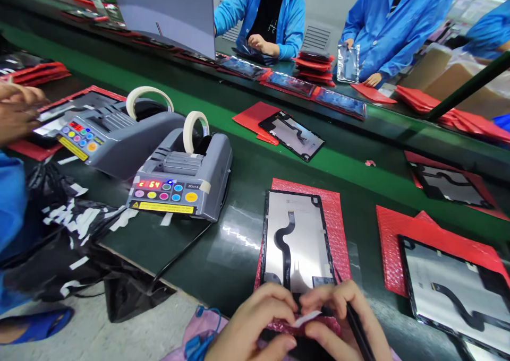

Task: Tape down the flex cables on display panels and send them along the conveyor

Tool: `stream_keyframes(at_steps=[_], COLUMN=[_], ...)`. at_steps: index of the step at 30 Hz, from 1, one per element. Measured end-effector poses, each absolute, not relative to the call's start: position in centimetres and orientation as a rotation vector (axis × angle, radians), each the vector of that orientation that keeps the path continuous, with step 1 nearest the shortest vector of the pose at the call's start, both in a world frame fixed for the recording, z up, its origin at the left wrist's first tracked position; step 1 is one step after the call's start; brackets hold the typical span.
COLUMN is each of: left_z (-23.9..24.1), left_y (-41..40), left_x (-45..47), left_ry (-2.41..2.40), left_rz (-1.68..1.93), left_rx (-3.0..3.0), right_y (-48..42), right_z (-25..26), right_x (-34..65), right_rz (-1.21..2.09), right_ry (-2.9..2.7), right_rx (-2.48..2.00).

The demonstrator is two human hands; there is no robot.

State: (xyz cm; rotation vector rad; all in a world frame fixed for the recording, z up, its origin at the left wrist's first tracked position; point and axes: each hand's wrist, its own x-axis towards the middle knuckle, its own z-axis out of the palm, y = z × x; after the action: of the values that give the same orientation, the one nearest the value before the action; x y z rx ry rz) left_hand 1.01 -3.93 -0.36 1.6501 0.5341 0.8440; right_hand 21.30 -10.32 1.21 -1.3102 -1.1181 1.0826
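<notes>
My left hand point(258, 321) and my right hand point(346, 316) meet at the table's near edge, fingers pinched together on a small white strip point(307, 318) that looks like tape. A slim black pen-shaped tool point(360, 332) is also tucked in my right hand. Just beyond my fingers lies a tablet screen panel point(305, 244), silver back up, with a curved black flex cable point(283, 244) on it. Red bubble wrap point(337, 217) is beneath the panel, and its near edge shows under my hands.
Left of the panel stands a grey tape dispenser point(179, 175), with another dispenser point(119, 132) behind it. More panels lie at right point(458, 292) and on the green strip point(295, 132). Co-workers in blue coats point(292, 21) face me across the bench. Tape scraps point(75, 217) litter a black bag.
</notes>
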Motion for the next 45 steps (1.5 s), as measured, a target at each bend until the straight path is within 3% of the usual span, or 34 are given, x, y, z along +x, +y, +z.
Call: stream_keyframes(at_steps=[7,11,16,23,30,40,45], left_z=[-2.0,-4.1,-4.9,-4.0,-4.9,-4.8,-4.3], left_y=[-3.1,-2.9,-3.0,-2.4,-2.7,-2.1,-1.7], left_x=[1.7,2.9,3.4,2.8,2.8,2.9,3.4], left_ry=[0.96,1.177,1.246,1.168,1.12,1.081,1.095], left_rz=[0.788,0.762,0.792,0.736,0.687,0.712,0.704], left_rx=[2.38,2.666,2.667,2.691,2.697,2.66,2.636], right_y=[-7.2,-4.3,-0.9,0.7,0.6,-3.2,-6.1], right_z=[3.1,2.8,0.4,-1.4,-1.5,-0.4,-1.9], right_x=[24.3,24.6,23.0,22.3,22.5,31.5,30.1], right_rz=[0.887,0.988,1.257,1.208,0.805,0.358,0.701], right_ry=[-0.966,-1.068,-1.13,-1.285,-1.295,-1.07,-1.014], right_rx=[-1.414,-1.534,-1.502,-1.535,-1.775,-2.253,-2.135])
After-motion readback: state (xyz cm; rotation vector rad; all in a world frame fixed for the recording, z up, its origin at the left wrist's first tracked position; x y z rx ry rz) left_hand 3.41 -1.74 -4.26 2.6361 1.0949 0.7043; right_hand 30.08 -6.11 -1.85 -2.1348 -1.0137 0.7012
